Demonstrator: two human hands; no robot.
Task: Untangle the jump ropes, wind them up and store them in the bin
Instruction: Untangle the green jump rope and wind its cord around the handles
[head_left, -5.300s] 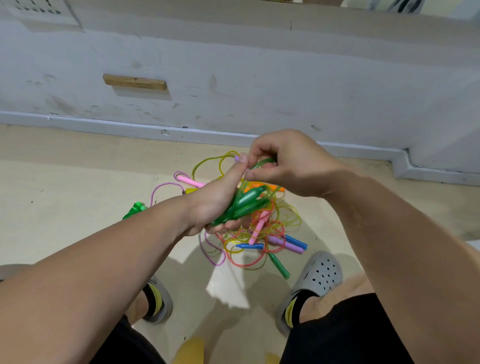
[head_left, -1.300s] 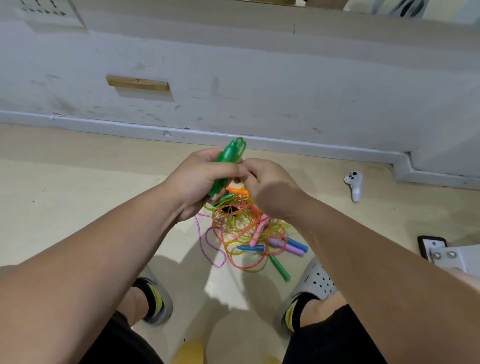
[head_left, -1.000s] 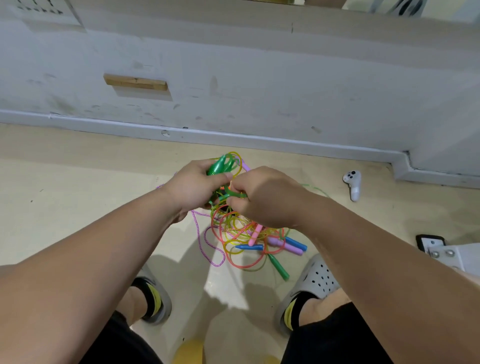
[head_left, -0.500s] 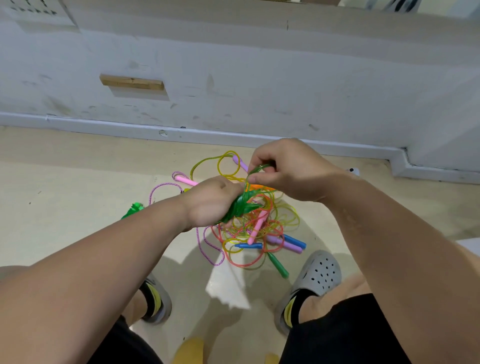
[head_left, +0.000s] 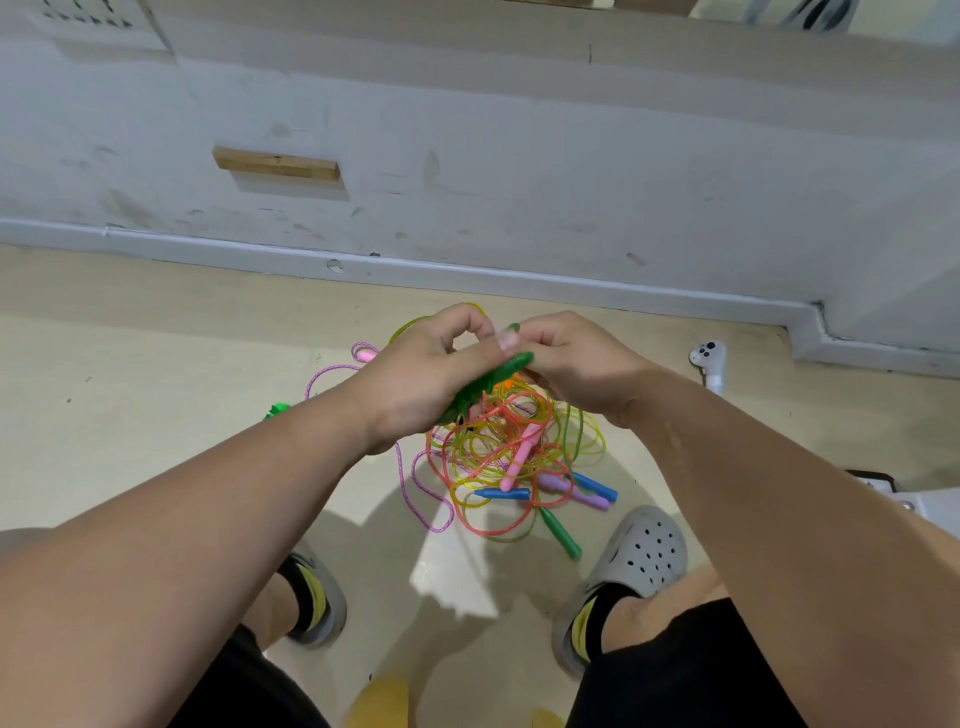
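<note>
**Hands joined on the green rope, above the heap**

Your left hand (head_left: 421, 382) grips a pair of green handles (head_left: 491, 379), which slant up and to the right out of your fist. Your right hand (head_left: 576, 364) meets it at the handles' upper end. Its fingers are curled, and it pinches a short bit of green cord (head_left: 513, 328) that shows between your thumbs. The two hands touch, held above the floor (head_left: 156, 374).

Directly below them lies the tangle of jump ropes (head_left: 519, 441), with yellow, orange-red and green loops heaped together. A pink handle (head_left: 521, 457), two blue handles (head_left: 501, 492), a purple handle (head_left: 576, 493) and a lone green handle (head_left: 560, 531) poke out toward your right clog (head_left: 641, 558). A pink braided rope (head_left: 418, 486) trails out on the heap's left side.

A white controller (head_left: 709, 361) lies near the baseboard (head_left: 467, 275), to the right of your hands and apart from them. A wooden block (head_left: 275, 163) sits on the wall (head_left: 519, 156). Your left clog (head_left: 317, 597) shows under your left forearm.

Your hands cover the far part of the heap, so you cannot trace how the cord runs into it. A green thing (head_left: 275, 410) beside your left forearm is mostly hidden. A white object (head_left: 927, 506) at the right edge is cut off by your arm and the frame. A yellow shape (head_left: 382, 701) at the bottom edge is too cropped to name.
</note>
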